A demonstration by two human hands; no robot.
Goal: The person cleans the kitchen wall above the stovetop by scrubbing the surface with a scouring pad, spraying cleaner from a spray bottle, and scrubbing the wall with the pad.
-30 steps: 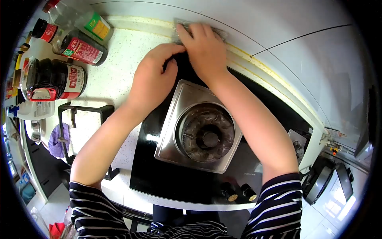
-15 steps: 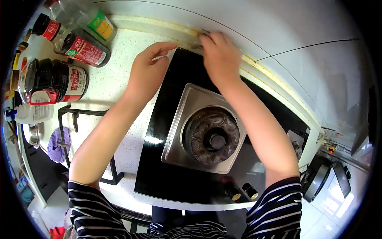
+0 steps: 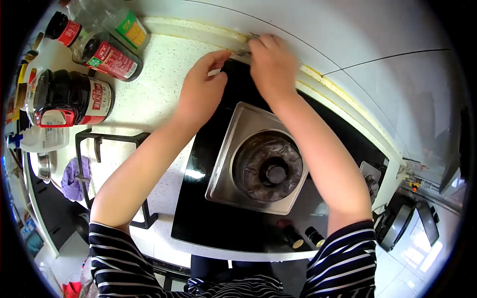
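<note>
At the back edge of the black gas stove [image 3: 198, 218], my right hand [image 3: 273, 67] is closed, pressing a grey, blurred clump that looks like a steel wool scrubber [image 3: 244, 49] against the yellow-stained ledge [image 3: 310, 70] by the wall. Most of the clump is hidden behind the fingers. My left hand [image 3: 204, 89] hovers by the stove's back left corner. Its fingers are loosely curled, with a gap between thumb and index finger and nothing seen in it. Below my hands is the burner [image 3: 276, 174] in its square metal drip tray [image 3: 218, 179].
A black pan support [image 3: 149, 213] lies on the speckled counter at left, beside a purple cloth [image 3: 73, 179]. Sauce bottles [image 3: 112, 57] and a large dark jug [image 3: 74, 99] stand at the back left. Two stove knobs [image 3: 314, 236] are at the front. A small clear tray [image 3: 370, 176] sits right.
My left hand has shifted a little right, toward my right hand. My right hand has moved slightly along the back ledge with the scrubber. The whole view has shifted slightly.
</note>
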